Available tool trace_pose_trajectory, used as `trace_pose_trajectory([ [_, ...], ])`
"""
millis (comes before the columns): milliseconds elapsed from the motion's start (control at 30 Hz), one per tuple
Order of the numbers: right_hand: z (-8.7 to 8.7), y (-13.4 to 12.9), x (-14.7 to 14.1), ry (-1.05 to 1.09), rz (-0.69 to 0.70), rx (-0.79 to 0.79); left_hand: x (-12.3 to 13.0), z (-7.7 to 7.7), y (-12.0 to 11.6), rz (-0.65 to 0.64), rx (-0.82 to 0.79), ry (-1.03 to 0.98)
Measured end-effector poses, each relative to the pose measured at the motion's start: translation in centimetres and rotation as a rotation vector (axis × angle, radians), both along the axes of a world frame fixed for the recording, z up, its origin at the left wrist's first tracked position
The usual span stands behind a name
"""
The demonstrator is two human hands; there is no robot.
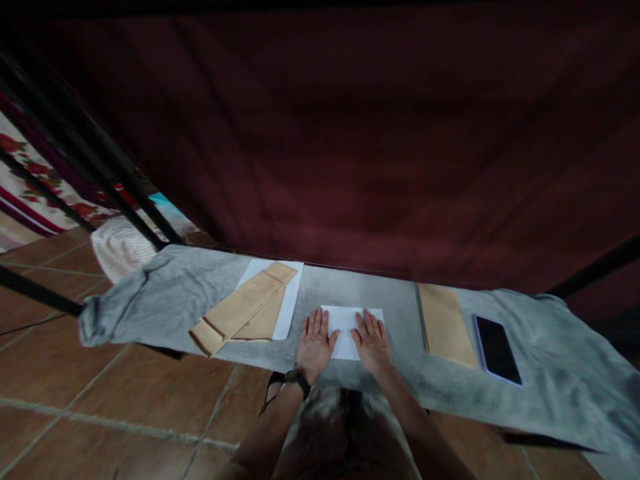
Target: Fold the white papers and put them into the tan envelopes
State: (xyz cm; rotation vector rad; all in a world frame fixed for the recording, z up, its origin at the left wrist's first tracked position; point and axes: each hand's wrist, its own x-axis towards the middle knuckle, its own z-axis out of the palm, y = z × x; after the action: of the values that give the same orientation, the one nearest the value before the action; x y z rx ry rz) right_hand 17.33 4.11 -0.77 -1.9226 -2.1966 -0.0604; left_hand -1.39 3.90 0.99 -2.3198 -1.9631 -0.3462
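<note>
A white sheet of paper (345, 343) lies flat on the grey cloth, directly in front of me. Across its left edge rests my left hand (316, 341), flat with the fingers stretched forward and a dark watch on the wrist. On the paper's right side my right hand (371, 339) is laid flat, fingers extended. Both thumbs point inward over the sheet with a gap between them. Neither hand grips anything. Parts of the sheet's side edges are hidden under the palms.
Folded brown paper pieces (247, 303) lie over white sheets (289, 303) to the left. At right are a brown paper stack (447, 325) and a phone (499, 350). Grey cloth (395, 300) covers the narrow bench. A dark red curtain (375, 167) hangs behind; dark metal bars (125, 207) stand left.
</note>
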Motion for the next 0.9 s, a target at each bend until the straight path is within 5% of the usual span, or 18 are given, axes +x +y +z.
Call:
trace_pose_trajectory([
  [233,-1.0,-1.3,2.6,-0.025,-0.092,0.015,0.2,0.1,-0.2,0.020,0.005,-0.023],
  [367,-0.8,-1.5,2.4,-0.020,-0.112,-0.011,3.6,-0.1,-0.5,0.044,0.053,-0.062],
  [567,-0.7,-1.6,2.3,-0.035,-0.111,-0.045,8.9,-0.7,-0.2,-0.161,-0.048,-0.142],
  [900,-1.2,-1.6,2.4,-0.043,-0.098,-0.029,4.7,-1.7,0.8,-0.093,-0.031,-0.083],
])
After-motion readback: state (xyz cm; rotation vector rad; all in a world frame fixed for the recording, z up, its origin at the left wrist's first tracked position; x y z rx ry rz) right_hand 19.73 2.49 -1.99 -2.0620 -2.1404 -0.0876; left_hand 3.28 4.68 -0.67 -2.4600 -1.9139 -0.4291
